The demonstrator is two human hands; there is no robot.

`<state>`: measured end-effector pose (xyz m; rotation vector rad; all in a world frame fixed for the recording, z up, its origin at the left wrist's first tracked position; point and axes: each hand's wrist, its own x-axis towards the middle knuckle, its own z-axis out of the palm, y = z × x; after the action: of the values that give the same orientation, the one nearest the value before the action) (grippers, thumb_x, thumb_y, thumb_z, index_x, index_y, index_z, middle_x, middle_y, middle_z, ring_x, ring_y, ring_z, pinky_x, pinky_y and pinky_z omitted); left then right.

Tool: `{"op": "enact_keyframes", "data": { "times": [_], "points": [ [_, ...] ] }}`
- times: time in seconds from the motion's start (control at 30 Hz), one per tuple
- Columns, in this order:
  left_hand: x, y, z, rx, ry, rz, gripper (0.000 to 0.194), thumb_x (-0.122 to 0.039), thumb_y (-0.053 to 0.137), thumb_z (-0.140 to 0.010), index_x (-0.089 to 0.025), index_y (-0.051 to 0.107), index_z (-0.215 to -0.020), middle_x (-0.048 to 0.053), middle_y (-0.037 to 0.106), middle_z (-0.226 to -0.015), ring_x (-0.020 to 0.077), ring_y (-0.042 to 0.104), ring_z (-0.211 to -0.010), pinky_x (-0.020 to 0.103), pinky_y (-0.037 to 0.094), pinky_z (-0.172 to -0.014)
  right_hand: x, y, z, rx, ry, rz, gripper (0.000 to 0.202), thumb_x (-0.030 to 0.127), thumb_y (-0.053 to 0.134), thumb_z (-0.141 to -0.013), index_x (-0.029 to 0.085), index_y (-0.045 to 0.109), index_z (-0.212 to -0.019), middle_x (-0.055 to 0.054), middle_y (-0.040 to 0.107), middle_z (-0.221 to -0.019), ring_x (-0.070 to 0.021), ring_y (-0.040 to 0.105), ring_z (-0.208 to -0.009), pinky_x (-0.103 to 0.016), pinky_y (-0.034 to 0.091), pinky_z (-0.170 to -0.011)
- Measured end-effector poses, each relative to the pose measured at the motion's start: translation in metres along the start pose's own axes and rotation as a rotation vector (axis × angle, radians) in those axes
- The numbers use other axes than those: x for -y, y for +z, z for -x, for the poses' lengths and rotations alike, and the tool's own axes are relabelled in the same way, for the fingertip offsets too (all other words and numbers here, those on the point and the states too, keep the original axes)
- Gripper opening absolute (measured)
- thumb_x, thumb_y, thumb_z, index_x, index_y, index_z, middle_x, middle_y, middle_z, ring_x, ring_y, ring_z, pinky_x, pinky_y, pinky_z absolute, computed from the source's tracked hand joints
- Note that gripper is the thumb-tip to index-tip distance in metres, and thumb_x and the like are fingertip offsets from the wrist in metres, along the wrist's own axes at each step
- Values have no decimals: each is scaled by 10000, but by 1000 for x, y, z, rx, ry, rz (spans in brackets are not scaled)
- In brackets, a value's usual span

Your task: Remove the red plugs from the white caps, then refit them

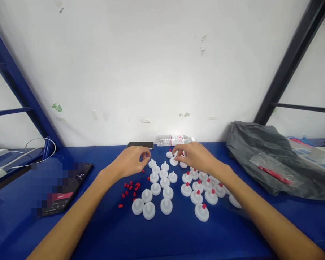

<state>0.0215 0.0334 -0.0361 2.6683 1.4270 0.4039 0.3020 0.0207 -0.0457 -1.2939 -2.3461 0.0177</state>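
Note:
My left hand (134, 159) hovers over the table with thumb and forefinger curled into a pinch. Whatever lies between those fingertips is too small to tell. A white nozzle cap (174, 161) is at the fingertips of my right hand (192, 154), thumb and forefinger closed about its top; it looks slightly tilted. Several white nozzle caps with bare tips (166, 206) stand in the middle. To the right are several white caps topped with red tips (202, 213), some partly hidden by my right hand and forearm. Small red tips (126, 193) lie scattered below my left hand.
Along the wall lie a clear plastic bottle (173, 140) and a dark phone (141, 145). Another phone (70, 187), partly blurred out, rests on the left of the blue table (165, 238). A grey plastic bag (256, 159) and a clear packet with red pieces (273, 171) occupy the right.

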Motion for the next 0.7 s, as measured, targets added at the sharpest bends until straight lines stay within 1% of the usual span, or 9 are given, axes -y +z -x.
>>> {"op": "enact_keyframes", "data": {
  "times": [0.07, 0.13, 0.2, 0.27, 0.33, 0.4, 0.5, 0.6, 0.7],
  "points": [
    [-9, 0, 1, -82, 40, 48, 284, -418, 603, -979, -222, 682, -1169, 44, 735, -1039, 202, 657, -840, 355, 508, -777, 10, 6, 0, -77, -81, -9, 180, 219, 697, -947, 273, 728, -1116, 16, 806, -934, -177, 712, -753, -318, 479, -732],
    [-18, 1, 2, -116, 94, 98, 360, -462, 626, -956, -235, 660, -1234, 48, 726, -1091, 200, 652, -841, 346, 495, -777, 22, 13, 1, -126, -181, -21, 177, 215, 689, -963, 260, 713, -1132, 10, 800, -960, -172, 708, -801, -351, 476, -859],
    [-27, 3, 4, -114, 148, 139, 311, -469, 634, -948, -225, 696, -1131, 37, 724, -1006, 191, 642, -803, 333, 483, -758, 33, 19, 2, -164, -271, -34, 168, 220, 669, -985, 251, 708, -1146, 1, 794, -962, -174, 706, -855, -367, 453, -933],
    [-33, 6, 5, -104, 184, 177, 239, -434, 629, -953, -210, 711, -958, 21, 714, -883, 181, 634, -758, 313, 466, -717, 39, 23, 4, -194, -334, -46, 167, 208, 603, -1025, 246, 706, -1151, -5, 788, -947, -176, 703, -889, -363, 447, -930],
    [-36, 8, 4, -104, 197, 216, 211, -383, 633, -948, -204, 697, -858, 9, 711, -817, 171, 630, -721, 295, 449, -677, 40, 25, 5, -214, -372, -56, 200, 187, 536, -1054, 242, 706, -1144, -5, 784, -931, -175, 698, -882, -358, 448, -898],
    [-36, 10, 3, -124, 192, 253, 179, -338, 633, -943, -203, 697, -845, 5, 722, -803, 166, 633, -706, 288, 441, -662, 40, 24, 7, -230, -380, -68, 237, 171, 492, -1066, 235, 693, -1174, -10, 781, -931, -174, 692, -858, -349, 457, -853],
    [-34, 11, 1, -182, 158, 309, 155, -312, 624, -940, -204, 700, -858, 4, 730, -804, 166, 639, -704, 285, 443, -659, 41, 21, 9, -245, -357, -88, 329, 135, 431, -1068, 240, 624, -1313, -16, 779, -974, -167, 682, -829, -324, 482, -786],
    [-36, 9, 2, -251, 99, 387, 150, -333, 607, -946, -210, 685, -908, -11, 720, -791, 156, 646, -672, 269, 462, -629, 47, 17, 12, -253, -334, -137, 440, 121, 430, -1047, 283, 501, -1450, -18, 756, -1148, -169, 685, -902, -332, 516, -836],
    [-38, 6, 3, -314, 43, 479, 166, -367, 599, -943, -213, 659, -939, -15, 714, -800, 154, 666, -667, 255, 490, -604, 53, 16, 14, -256, -321, -186, 541, 139, 466, -1009, 313, 402, -1518, -67, 601, -1444, -186, 685, -1001, -363, 552, -887]
  ]
}}
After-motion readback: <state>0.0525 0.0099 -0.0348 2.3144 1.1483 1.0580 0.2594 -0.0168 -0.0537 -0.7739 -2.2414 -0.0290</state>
